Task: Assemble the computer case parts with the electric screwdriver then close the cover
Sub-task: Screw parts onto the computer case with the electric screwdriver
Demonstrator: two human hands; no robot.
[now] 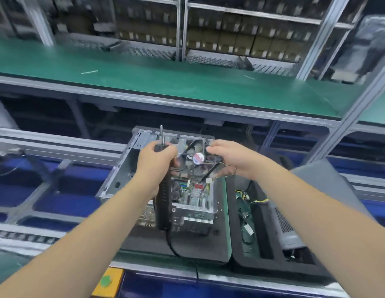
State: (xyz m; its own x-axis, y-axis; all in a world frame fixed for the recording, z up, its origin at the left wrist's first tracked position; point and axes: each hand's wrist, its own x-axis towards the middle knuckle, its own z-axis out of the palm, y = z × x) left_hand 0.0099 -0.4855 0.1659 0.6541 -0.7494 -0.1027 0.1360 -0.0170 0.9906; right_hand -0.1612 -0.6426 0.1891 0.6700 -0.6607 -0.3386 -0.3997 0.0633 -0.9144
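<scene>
Head view. The left hand (154, 162) grips the black, ribbed, pen-shaped electric screwdriver (163, 196) near its tip end, fingers curled fully round the barrel. The bit points up and away from the person, and the black power cord (171, 244) trails down from the butt. This hold probably parks the tool clear of the work while both hands handle the part.

The right hand (228, 158) pinches the right edge of the black square cooling fan with a round red-and-white hub label (198, 159), fingers curled on its frame. The fingertips of the left hand appear to touch the fan's left edge; contact cannot be confirmed. The fan hangs above the open grey metal computer case (144, 168), which lies on a dark tray (208, 250) with its motherboard exposed. Judged from this, the fan is being oriented before seating; no screw is visible.

Clearances: the case top is open, giving free descent. The case walls bound the left and far sides. The grey side cover panel (322, 190) leans well to the right, outside the working path. A second dark tray (251, 233) holding loose cables lies just beside the case.
</scene>
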